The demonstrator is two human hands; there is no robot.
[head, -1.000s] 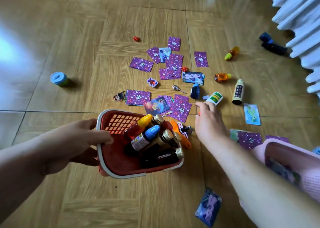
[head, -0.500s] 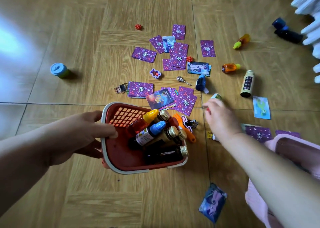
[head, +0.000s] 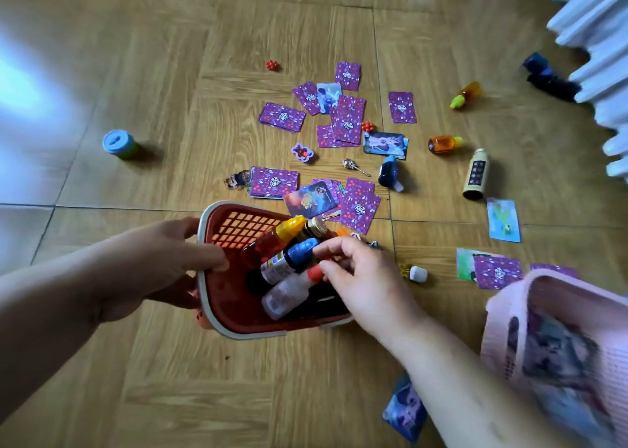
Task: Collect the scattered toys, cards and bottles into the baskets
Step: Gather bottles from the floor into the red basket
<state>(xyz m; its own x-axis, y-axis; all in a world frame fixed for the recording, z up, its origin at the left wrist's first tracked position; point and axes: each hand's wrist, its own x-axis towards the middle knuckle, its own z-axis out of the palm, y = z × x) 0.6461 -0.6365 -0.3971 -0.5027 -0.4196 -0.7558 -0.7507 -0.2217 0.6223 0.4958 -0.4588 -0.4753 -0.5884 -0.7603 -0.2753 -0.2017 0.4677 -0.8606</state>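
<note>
Looking down from the head camera, the left hand (head: 159, 267) grips the near-left rim of the red basket (head: 238, 327), thumb hooked inside. The right hand (head: 367, 284) reaches in from the right. Its fingertips (head: 326, 267) appear to pinch the cap end of the red-capped bottle (head: 285, 294), which lies on its side on top of the other bottles in the basket, its long axis running from the cap down toward the near-left wall.

The next pick probably lies ahead and to the right of that hand. The blue bottle (head: 389, 172) lies on the floor beyond the basket's far-right corner, lengthwise roughly near-to-far. The orange bottle (head: 441, 143) and cream bottle (head: 475, 175) lie further right — all nearer the right hand than the left. Purple cards (head: 346, 118) lie spread ahead, and the pink basket (head: 509, 298) sits at the right.

The card backs carry a pale logo and the cream bottle a dark label with marks — neither is legible.
</note>
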